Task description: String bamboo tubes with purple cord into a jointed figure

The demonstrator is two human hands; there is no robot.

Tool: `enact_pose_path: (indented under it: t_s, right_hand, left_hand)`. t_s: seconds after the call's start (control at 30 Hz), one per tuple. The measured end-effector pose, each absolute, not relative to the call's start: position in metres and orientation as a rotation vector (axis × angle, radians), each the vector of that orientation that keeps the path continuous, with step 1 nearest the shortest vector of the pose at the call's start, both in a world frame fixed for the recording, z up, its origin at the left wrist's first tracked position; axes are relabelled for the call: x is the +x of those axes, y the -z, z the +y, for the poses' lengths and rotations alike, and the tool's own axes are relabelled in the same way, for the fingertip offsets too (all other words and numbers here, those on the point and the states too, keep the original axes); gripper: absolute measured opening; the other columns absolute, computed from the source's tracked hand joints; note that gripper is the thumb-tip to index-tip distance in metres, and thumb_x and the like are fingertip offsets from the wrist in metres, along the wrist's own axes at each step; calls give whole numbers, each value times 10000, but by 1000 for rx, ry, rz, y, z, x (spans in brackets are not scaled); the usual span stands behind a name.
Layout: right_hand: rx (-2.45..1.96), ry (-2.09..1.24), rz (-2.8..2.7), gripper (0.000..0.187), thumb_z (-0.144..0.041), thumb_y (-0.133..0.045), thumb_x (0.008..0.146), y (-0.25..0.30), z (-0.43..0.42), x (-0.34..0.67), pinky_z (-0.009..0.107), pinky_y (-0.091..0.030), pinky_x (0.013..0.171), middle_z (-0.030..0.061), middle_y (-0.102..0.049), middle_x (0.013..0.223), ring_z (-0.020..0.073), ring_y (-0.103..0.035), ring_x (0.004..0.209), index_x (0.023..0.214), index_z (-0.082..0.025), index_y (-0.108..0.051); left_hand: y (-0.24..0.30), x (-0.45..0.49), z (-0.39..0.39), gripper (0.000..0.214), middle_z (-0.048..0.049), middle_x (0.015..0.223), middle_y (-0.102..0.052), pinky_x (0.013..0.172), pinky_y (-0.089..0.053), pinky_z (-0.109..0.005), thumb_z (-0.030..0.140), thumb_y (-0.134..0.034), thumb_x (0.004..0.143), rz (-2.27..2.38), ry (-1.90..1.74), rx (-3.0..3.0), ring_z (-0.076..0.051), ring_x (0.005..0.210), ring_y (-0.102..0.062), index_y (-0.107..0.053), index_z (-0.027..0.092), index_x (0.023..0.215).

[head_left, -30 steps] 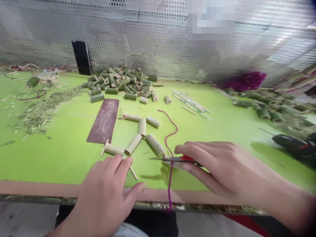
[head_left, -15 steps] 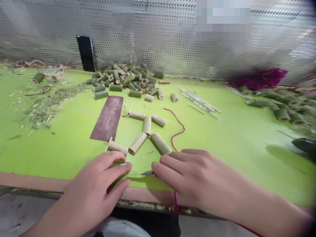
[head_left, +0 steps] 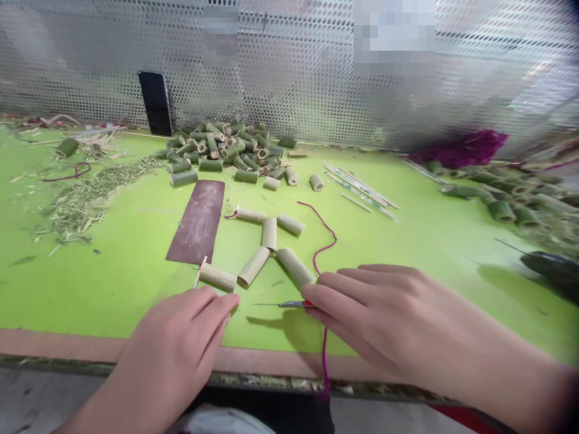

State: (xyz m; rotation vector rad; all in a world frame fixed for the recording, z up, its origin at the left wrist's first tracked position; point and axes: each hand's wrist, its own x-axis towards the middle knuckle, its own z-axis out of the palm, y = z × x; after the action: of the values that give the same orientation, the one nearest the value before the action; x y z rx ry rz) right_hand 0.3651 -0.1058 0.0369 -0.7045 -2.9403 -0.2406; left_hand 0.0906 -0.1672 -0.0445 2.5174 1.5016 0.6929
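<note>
My right hand [head_left: 371,307] is closed on a pointed tool [head_left: 292,304] with a red handle and a thin metal tip facing left. My left hand [head_left: 181,343] has its fingers pressed together near the tool's tip; whatever they hold is hidden. Just beyond it lies a peeled bamboo tube [head_left: 218,277] with thin slivers at its left end. More peeled tubes form a branching figure around a middle tube [head_left: 269,234]. One upper tube [head_left: 250,214] has purple cord at its end. A longer purple cord [head_left: 328,241] passes under my right hand and hangs over the table edge.
Dark sandpaper [head_left: 199,220] lies left of the figure. Behind are a heap of green bamboo pieces [head_left: 226,147], a leaning phone [head_left: 155,103] and thin sticks [head_left: 362,188]. Shavings [head_left: 99,187] lie left; a black tool [head_left: 549,265] with a thin shaft lies right. Perforated metal [head_left: 294,84] stands behind.
My right hand has moved right and slightly up with the pointed tool, away from my left hand. My left fingers have closed together; the sliver seen at their tips is hidden.
</note>
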Motion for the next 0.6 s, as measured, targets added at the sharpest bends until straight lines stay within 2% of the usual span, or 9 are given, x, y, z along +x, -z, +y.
enact_pose_path:
  t_s: [0.07,0.2,0.43,0.6]
  right_hand:
    - [-701,233,-2949,242,-176,-393,1065,-37,-107,363,318,-301,581,-6,-573,725,153,-490,574,887,-202,-555]
    - [-709,212,-2964,226,-159,-419,1046,-36,-109,360,315,-294,581,-4,-586,728,148,-500,581,863,-203,-543]
    - [-700,227,-2963,166,-149,-470,1013,-33,-108,360,320,-285,590,-9,-582,724,150,-521,601,874,-202,-542]
    - [-671,215,-2960,135,-160,-503,1003,-29,-111,353,329,-269,588,-21,-557,734,154,-498,608,878,-208,-526]
  left_hand:
    - [44,94,-167,295,-59,1050,-778,661,-581,-387,219,-407,1057,1504,-677,2518,-248,805,-752,-615,243,1265]
    - [34,90,-170,318,-71,1109,-788,716,-606,-380,323,-467,1038,1542,-642,2450,-251,858,-769,-609,240,1310]
    - [21,56,-168,431,-31,1263,-734,847,-623,-405,565,-634,939,1510,-477,2450,-292,1052,-750,-646,353,1314]
    - [25,52,-160,521,-21,1300,-706,754,-625,-372,511,-674,930,1471,-313,2467,-287,1019,-758,-573,402,1429]
